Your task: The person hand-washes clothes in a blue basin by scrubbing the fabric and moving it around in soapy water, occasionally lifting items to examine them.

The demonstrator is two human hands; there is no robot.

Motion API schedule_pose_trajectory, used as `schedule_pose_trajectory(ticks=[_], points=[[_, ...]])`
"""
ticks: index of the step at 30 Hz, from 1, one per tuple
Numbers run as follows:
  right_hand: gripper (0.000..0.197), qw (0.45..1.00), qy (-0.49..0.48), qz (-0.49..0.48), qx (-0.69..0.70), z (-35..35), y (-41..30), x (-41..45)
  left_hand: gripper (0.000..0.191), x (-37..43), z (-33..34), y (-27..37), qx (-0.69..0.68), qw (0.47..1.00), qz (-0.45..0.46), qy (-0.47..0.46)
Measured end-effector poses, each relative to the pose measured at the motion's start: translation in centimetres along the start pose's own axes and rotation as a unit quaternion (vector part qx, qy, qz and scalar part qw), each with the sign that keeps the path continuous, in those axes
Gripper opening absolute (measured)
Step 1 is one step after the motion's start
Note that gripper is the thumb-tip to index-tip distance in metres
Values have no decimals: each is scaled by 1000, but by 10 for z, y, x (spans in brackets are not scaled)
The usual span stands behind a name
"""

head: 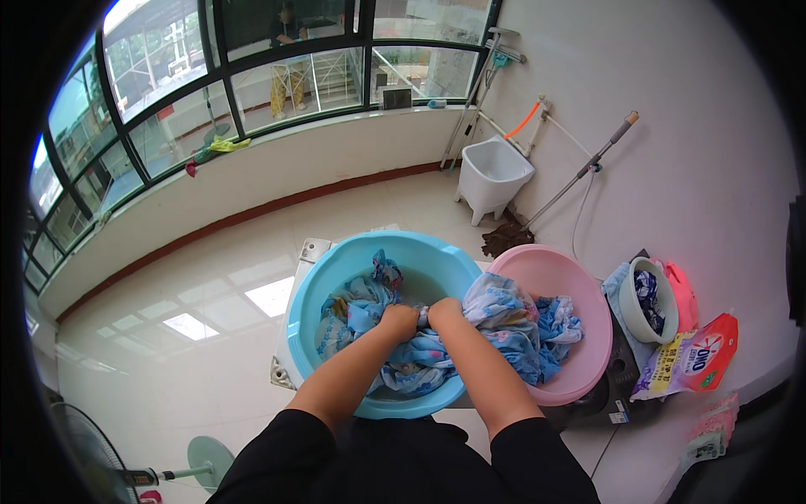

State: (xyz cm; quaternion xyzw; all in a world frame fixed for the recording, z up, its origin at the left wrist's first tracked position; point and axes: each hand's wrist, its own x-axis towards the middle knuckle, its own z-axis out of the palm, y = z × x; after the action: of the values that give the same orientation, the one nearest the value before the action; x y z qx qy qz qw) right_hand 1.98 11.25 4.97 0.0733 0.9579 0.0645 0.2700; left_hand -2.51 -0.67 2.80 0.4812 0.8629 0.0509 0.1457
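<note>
My left hand point(399, 322) and my right hand point(444, 312) are closed side by side on a bunched stretch of wet blue patterned cloth point(422, 351). Both are over a light blue plastic basin point(308, 296) with cloudy water point(420, 287) in it. More of the cloth lies in the water to the left of my hands. On the right, folds of it pass over the rim into a pink plastic basin point(592, 315), where blue and white patterned fabric point(504, 302) is heaped. My fingers are mostly hidden behind the backs of my hands.
To the right stand a small pale basin point(671, 302) with dark blue cloth and an OMO detergent bag point(692, 362). A white mop sink point(494, 164) and a mop point(567, 189) are against the wall. A standing fan point(94, 450) is at lower left. Beyond the window stands a person point(288, 69).
</note>
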Motion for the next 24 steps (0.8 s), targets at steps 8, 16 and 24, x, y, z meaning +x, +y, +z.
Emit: schedule_pose_trajectory(ticks=[8,16,24], points=[[25,993,23,27,111,5,-3,20,48,23,8,-10,-139,985,-94,-47],[32,882,298,-25,363,-28,-5,-1,28,13,-1,-28,-441,827,-216,275],[21,676,475,-164,539,-42,9,-18,35,-16,-69,8,-658,748,-27,84]])
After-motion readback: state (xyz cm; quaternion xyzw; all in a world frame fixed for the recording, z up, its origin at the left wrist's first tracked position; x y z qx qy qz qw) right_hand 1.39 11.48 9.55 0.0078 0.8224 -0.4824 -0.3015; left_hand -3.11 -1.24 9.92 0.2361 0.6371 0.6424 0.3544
